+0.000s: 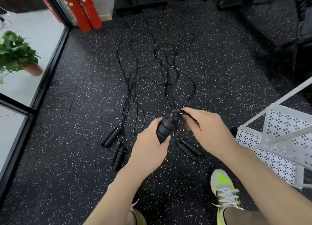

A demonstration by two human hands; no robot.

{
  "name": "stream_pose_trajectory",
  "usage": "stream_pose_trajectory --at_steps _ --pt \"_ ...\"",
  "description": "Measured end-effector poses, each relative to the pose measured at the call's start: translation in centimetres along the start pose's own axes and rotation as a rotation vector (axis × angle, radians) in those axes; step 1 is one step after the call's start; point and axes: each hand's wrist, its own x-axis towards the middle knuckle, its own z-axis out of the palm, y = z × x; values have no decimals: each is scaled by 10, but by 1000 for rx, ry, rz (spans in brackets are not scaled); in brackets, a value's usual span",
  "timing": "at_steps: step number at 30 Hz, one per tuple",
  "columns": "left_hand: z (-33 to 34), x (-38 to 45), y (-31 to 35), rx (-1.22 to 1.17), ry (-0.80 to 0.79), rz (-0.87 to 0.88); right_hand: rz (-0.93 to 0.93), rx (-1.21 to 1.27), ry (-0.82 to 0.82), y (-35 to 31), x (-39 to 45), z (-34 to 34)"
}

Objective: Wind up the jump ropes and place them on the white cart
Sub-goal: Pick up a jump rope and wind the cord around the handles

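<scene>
My left hand point(149, 143) grips a pair of black ribbed jump rope handles point(166, 126) held together above the floor. My right hand point(205, 128) pinches the thin black cord point(183, 112) right at the top of those handles. The cord trails away over the speckled floor into a tangle of loose ropes point(167, 62). Three more handle pairs lie on the floor: one at the left point(110, 137), one below it point(118, 155), one under my right wrist point(190, 149). The white perforated cart point(276, 133) stands at the right.
Two red fire extinguishers point(82, 10) stand at the back left beside a glass partition with a black frame point(55, 54). A potted plant point(16, 56) sits beyond the glass. Dark gym equipment point(287, 22) fills the back right. My shoes point(222, 189) are at the bottom.
</scene>
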Motion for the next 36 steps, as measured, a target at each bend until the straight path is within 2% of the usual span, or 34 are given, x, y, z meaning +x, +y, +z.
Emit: stream_pose_trajectory --at_steps 5,10,15,22,28,33,36 --pt "7 2 12 -358 -26 -102 -58 171 236 -10 -3 7" --pt "6 3 23 -828 -62 -221 -175 198 321 -20 -6 13" --pt "1 6 27 -1191 -126 -268 -242 232 270 -29 -10 25" --pt "-15 13 34 -1376 2 -365 -283 207 189 -49 -25 34" --pt "-22 23 18 -1569 -17 -316 -305 189 127 -53 -32 40" --pt "-31 26 15 -1684 69 -299 -353 151 26 -53 -41 48" --pt "-31 27 15 -1734 49 -281 -197 315 -42 -60 -46 48"
